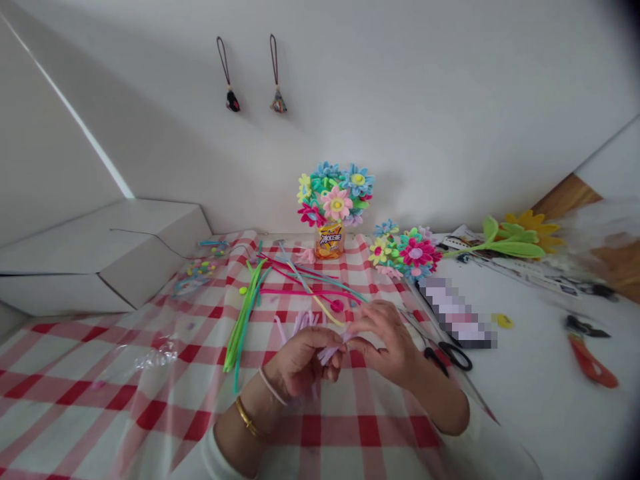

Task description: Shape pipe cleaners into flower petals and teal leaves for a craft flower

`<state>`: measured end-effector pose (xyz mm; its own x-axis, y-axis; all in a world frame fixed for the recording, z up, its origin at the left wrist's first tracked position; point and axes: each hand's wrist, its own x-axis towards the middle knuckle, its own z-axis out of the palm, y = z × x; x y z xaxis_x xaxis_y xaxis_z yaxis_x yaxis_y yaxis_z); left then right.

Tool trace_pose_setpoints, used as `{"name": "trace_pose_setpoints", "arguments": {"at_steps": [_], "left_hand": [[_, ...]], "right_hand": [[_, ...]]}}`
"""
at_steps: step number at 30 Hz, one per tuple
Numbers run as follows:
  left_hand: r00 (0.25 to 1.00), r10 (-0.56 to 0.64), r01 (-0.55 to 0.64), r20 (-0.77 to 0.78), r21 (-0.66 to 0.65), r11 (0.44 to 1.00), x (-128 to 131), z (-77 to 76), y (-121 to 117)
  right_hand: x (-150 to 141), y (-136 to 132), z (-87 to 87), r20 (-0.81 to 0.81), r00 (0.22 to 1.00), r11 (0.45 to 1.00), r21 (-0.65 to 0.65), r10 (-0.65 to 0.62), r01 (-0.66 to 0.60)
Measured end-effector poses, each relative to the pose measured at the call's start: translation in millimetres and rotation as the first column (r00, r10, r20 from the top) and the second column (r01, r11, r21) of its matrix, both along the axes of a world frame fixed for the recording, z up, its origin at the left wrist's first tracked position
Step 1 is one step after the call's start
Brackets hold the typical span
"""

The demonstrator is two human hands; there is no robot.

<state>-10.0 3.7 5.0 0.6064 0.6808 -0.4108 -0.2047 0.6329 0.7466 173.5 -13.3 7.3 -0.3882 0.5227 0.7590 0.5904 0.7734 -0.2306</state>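
We watch left hand and right hand both pinching lilac strips, well in from the far edge of the table.

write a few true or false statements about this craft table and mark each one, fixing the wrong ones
1. The left hand and right hand both have fingers on light purple strips. True.

2. The gold bangle is on the right wrist. False: it is on the left wrist.

3. Two charms hang on the wall by loops. True.

4. The black-handled scissors lie left of the lime green strips. False: they lie to the right of them, near the right forearm.

5. The orange container holds a bunch of colourful flowers. True.

6. The yellow sunflower is inside the white box. False: it is at the right side of the table, outside the white box.
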Motion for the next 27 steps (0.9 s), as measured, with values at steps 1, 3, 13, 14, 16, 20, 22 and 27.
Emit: {"name": "trace_pose_setpoints", "arguments": {"at_steps": [1, 3, 13, 14, 16, 20, 22, 27], "left_hand": [[1.0, 0.014, -0.015, 0.003, 0.015, 1.0, -0.1, 0.6, -0.3], [0.999, 0.034, -0.034, 0.004, 0.041, 0.999, -0.6, 1.8, -0.3], [1.0, 0.03, -0.03, 0.001, 0.066, 0.997, 0.6, 4.5, -2.0], [1.0, 0.023, -0.023, 0.004, 0.062, 0.998, 0.9, 4.1, -2.1], [1.0, 0.011, -0.011, 0.01, 0.047, 0.999, 1.3, 3.3, -2.0], [1.0, -0.007, 0.007, 0.005, 0.032, 0.999, 1.3, 2.1, -1.8], [1.0, -0.023, 0.022, 0.015, 0.039, 0.999, 0.9, 1.6, -1.6], [0.999, -0.027, 0.024, 0.029, 0.107, 0.994, -1.4, 0.1, -0.3]], "right_hand": [[2.3, -0.3, 1.1, -0.034, 0.999, 0.999, 0.02, -0.027, 0.027], [6.3, -0.9, 2.9, -0.097, 0.993, 0.996, 0.053, -0.069, 0.075], [-5.2, -3.0, 2.3, 0.034, 0.999, 1.0, -0.004, 0.027, -0.027], [-5.8, -2.8, 2.0, 0.038, 0.999, 1.0, -0.008, 0.027, -0.027], [-5.6, -2.5, 1.5, 0.052, 0.998, 0.999, -0.015, 0.034, -0.034], [-4.8, -2.5, 1.5, 0.078, 0.995, 0.998, -0.031, 0.056, -0.054], [-6.0, -3.3, 2.5, 0.091, 0.995, 0.998, -0.058, 0.039, -0.034], [-12.2, -7.3, 7.0, 0.133, 0.991, 0.995, -0.104, 0.017, -0.003]]}}
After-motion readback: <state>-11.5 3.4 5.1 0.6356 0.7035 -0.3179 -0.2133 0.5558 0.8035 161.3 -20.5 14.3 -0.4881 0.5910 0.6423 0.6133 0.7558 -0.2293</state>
